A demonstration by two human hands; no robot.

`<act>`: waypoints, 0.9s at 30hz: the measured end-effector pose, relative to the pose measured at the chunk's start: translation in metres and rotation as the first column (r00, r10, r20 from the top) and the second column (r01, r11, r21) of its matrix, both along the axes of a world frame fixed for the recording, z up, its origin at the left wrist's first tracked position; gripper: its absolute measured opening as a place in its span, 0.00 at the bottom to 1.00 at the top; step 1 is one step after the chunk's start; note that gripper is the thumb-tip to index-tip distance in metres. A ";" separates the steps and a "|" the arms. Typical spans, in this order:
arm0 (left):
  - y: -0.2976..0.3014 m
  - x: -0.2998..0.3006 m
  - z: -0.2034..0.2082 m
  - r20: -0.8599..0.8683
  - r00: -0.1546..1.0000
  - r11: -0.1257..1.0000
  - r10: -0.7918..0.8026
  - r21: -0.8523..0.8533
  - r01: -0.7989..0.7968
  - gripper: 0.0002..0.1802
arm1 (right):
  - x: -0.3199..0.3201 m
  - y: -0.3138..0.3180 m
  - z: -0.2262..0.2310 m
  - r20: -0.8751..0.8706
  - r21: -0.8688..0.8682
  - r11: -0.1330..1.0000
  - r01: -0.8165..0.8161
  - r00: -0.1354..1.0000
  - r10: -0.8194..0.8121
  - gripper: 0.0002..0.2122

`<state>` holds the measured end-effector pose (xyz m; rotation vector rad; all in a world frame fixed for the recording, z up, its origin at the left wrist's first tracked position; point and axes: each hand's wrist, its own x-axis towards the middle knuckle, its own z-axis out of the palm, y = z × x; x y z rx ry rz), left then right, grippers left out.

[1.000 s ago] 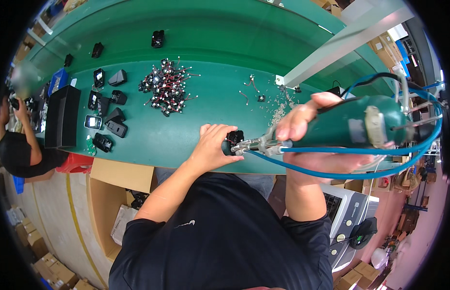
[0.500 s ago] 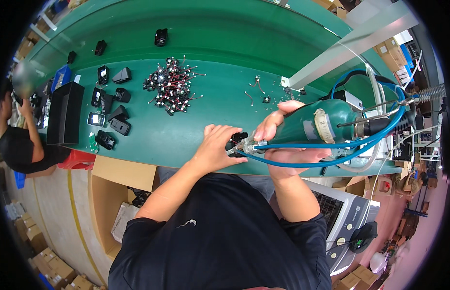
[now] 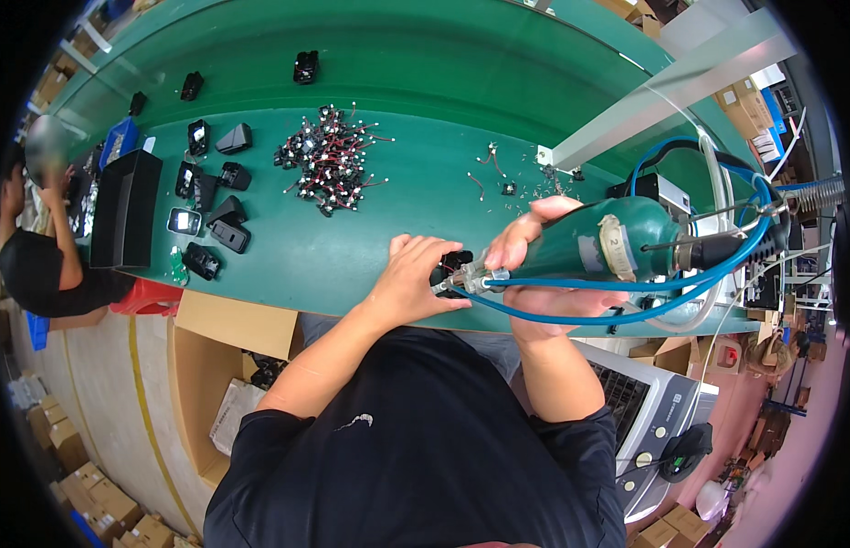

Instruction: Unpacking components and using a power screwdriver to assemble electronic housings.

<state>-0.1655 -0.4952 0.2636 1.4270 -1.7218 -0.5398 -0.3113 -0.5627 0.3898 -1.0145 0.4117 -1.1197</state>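
My right hand (image 3: 557,301) is wrapped round a green electric or air-fed screwdriver (image 3: 562,239), held nearly level with its clear-tubed tip pointing left. Thin blue hoses (image 3: 644,315) run along the tool and loop back at its right end. Close to the bench's front edge, my left hand (image 3: 408,281) grips a small black plastic housing (image 3: 454,261), thumb and fingers closed about it. The driver's tip meets the housing by my left fingertips; the exact contact point is too small to make out. Red wires show inside the housing.
A heap of small black parts with red wires (image 3: 329,164) lies mid-bench. Black housings (image 3: 229,235) and an open black box (image 3: 123,215) stand left. A metal post (image 3: 662,96) rises at right. An open carton (image 3: 233,324) sits below the bench. Another person (image 3: 41,265) sits far left.
Both hands keep their hold at the housing. The screwdriver's body has dipped slightly toward me. The whole view has shifted a little; the person at far left has moved their hands.
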 end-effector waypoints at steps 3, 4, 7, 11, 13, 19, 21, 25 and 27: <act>0.002 0.000 0.000 -0.010 1.000 1.000 -0.009 0.021 0.009 0.44 | 0.004 -0.002 -0.010 0.246 -0.072 0.997 -0.009 0.969 0.026 0.51; 0.002 0.001 0.000 -0.010 1.000 1.000 -0.009 0.019 0.009 0.44 | 0.002 -0.003 -0.009 0.188 -0.085 0.996 -0.037 0.981 0.052 0.50; 0.000 0.004 -0.001 -0.019 1.000 1.000 -0.020 0.023 0.021 0.44 | 0.005 -0.001 -0.009 0.060 -0.121 0.992 -0.034 0.997 0.042 0.49; -0.004 0.001 0.006 0.003 0.999 0.998 -0.038 0.043 0.037 0.44 | 0.007 -0.006 -0.006 -0.010 -0.127 0.990 0.059 0.998 -0.061 0.49; -0.004 0.012 0.009 0.022 0.999 0.997 -0.031 0.071 0.030 0.44 | -0.002 -0.017 0.023 0.207 -0.148 0.989 -0.026 0.977 0.056 0.49; -0.049 0.059 0.062 0.098 0.989 0.990 -0.106 0.108 0.096 0.41 | -0.025 -0.013 0.101 0.146 -0.513 0.754 0.411 0.907 -0.395 0.38; -0.091 0.084 0.076 0.227 0.973 0.999 -0.047 0.034 0.041 0.39 | -0.027 -0.012 0.087 0.029 -0.574 0.682 0.453 0.844 -0.535 0.31; -0.189 0.146 0.063 0.497 0.853 0.979 0.159 0.034 -0.203 0.40 | -0.026 0.007 0.038 -0.054 -0.446 0.764 0.466 0.839 -0.542 0.29; -0.215 0.172 0.050 0.560 0.807 0.942 0.186 0.131 -0.308 0.41 | -0.039 0.011 0.012 -0.189 -0.531 0.746 0.402 0.802 -0.566 0.27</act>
